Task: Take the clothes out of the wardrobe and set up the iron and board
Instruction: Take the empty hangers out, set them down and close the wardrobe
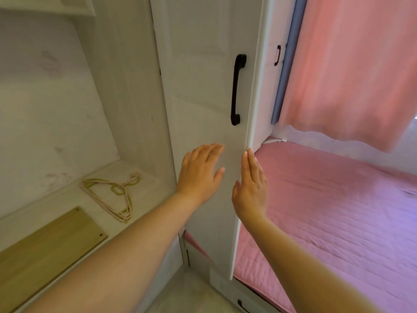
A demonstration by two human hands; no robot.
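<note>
Far left, open wardrobe (67, 109) with no clothes visible inside. On its shelf, near left, a wood board (45, 249); a little right, a bundle of thin hangers (112, 195) lying flat. Middle, white door (203, 86) with black handle (237, 89). Left hand (200, 175) flat against door, fingers spread, gripping nothing. Right hand (252, 188) open, fingertips touching door edge, grasping nothing. Right, pink bed (338, 211); far right, pink curtain (349, 64) hanging above. Iron not in view.
</note>
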